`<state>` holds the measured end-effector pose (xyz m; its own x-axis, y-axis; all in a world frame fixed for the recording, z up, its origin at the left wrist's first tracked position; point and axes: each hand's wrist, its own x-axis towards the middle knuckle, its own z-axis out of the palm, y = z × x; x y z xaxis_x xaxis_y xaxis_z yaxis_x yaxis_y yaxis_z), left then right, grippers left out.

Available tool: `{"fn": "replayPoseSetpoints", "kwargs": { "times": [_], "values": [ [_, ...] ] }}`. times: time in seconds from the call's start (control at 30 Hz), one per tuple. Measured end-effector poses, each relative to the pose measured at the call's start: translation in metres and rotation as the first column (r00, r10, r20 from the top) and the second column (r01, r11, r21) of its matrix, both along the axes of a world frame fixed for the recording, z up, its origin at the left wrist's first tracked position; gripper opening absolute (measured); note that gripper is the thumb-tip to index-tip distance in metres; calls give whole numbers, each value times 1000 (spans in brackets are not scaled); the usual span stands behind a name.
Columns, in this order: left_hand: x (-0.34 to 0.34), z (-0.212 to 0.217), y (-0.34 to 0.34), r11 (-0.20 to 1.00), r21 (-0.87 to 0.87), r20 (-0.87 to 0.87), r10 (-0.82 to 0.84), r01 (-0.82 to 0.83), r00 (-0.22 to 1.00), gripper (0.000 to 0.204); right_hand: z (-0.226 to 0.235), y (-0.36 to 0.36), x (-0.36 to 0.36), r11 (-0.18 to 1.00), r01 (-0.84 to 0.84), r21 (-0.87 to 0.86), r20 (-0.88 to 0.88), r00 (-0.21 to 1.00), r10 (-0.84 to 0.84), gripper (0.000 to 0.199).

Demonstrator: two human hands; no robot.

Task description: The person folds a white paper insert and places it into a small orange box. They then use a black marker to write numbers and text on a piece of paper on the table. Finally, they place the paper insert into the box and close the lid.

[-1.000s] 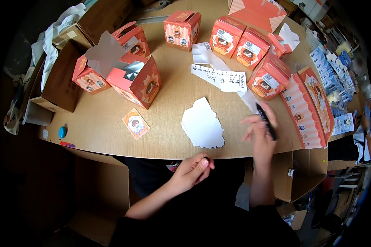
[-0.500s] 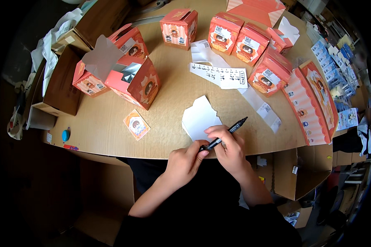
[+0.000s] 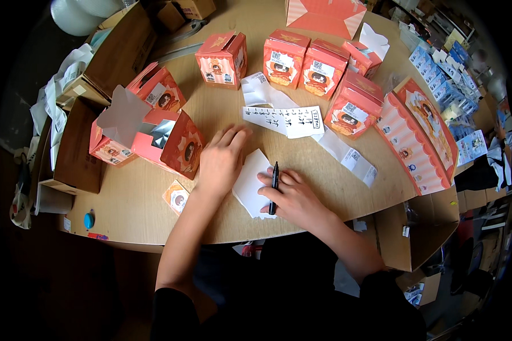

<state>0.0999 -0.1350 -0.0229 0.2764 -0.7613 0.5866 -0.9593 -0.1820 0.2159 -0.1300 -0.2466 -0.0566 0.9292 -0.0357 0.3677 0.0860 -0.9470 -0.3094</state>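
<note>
My right hand (image 3: 294, 199) rests on the right part of a torn-edged white piece of paper (image 3: 247, 186). It holds a black marker (image 3: 275, 184) upright between its fingers, pointing away from me. My left hand (image 3: 223, 159) reaches over the table at the paper's left edge, fingers stretched forward and holding nothing visible. Beyond that hand lies a white slip with handwriting (image 3: 302, 121). To the left stands a red box with its lid up (image 3: 179, 145), silvery wrapping showing inside. A small orange-and-white card (image 3: 177, 196) lies beside my left forearm.
Closed red boxes (image 3: 286, 58) stand along the far side, another (image 3: 222, 61) to their left. A label strip (image 3: 347, 154) runs across the table. Flat red packaging (image 3: 418, 139) lies at the right edge. Brown cartons (image 3: 77, 148) stand left; a blue cap (image 3: 89, 220) sits near the front.
My left hand has let go of the marker and moved forward and left. My right hand now holds the marker lower over the paper, which has turned. The whole view has shifted slightly.
</note>
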Motion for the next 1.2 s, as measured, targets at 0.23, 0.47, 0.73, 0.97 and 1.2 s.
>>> {"fn": "replayPoseSetpoints", "kwargs": {
  "times": [0.23, 0.47, 0.73, 0.97, 1.2],
  "values": [
    [33, -29, -55, 973, 227, 210, -15, -34, 978, 42, -5, 12, 1, 999, 37, 10, 81, 996, -38, 40],
    [-8, -14, -23, 851, 496, 254, 50, -174, 966, 52, -2, 14, 1, 998, 67, -6, 81, 994, -66, 42],
    [-10, -13, 9, 980, 198, -246, 62, -12, 967, 34, 9, 27, 7, 966, 228, -117, 31, 974, -226, 45],
    [23, -30, 17, 981, -89, -735, -182, 173, 653, 37, 13, -17, 10, 974, 31, 225, 147, 987, -65, 36],
    [18, -22, 14, 969, 69, -652, -137, 238, 746, 57, 17, -51, 52, 409, 12, 912, 76, 977, -200, 53]
  ]
}}
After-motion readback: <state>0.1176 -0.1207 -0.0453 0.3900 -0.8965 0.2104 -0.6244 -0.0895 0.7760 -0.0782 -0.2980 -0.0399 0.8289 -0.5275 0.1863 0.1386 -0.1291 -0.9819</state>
